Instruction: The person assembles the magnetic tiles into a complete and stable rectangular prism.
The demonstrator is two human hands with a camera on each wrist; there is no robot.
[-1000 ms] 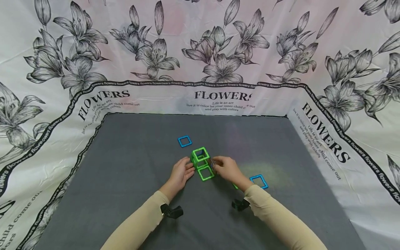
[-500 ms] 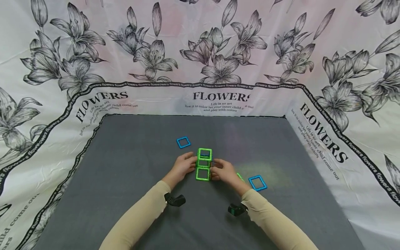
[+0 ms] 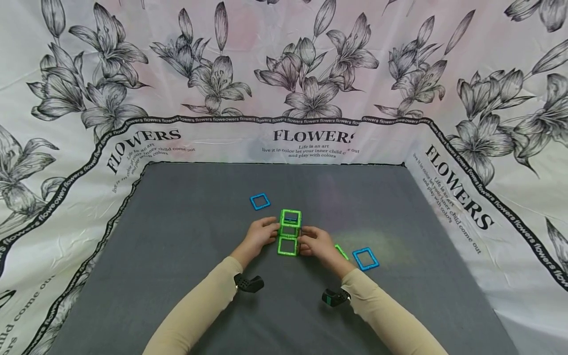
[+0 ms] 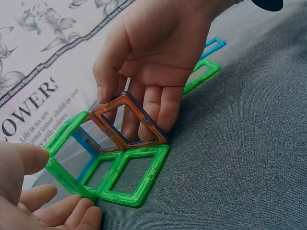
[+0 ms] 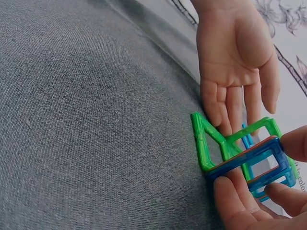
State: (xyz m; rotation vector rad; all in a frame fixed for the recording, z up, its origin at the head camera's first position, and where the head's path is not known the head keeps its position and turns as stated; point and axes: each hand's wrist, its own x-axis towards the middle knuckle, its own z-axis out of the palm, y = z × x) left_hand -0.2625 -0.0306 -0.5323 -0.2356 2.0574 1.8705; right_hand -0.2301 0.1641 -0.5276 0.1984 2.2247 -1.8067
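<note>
A small frame structure of magnetic tiles (image 3: 287,255) stands mid-table, mostly green, with a blue tile at its back in the left wrist view. One green tile (image 4: 144,194) lies flat on the near side. My right hand (image 3: 320,242) pinches a square magnetic tile (image 4: 149,121) at the structure's right, thumb on the top edge and fingers on the outer face. That tile looks orange inside and blue outside, and its bottom edge meets the flat green tile. At the left side, my left hand (image 3: 259,234) touches the green side with fairly straight fingers.
Behind the structure, to the left, lies a blue square tile (image 3: 253,204). Another blue tile (image 3: 358,262) and a green tile (image 3: 341,251) lie beside my right wrist. A flower-printed cloth (image 3: 310,143) rises behind the grey tabletop (image 3: 199,192).
The structure has turned to sit squarely between both hands, and my right hand has brought its tile against the right side. Over the last half second almost nothing moved.
</note>
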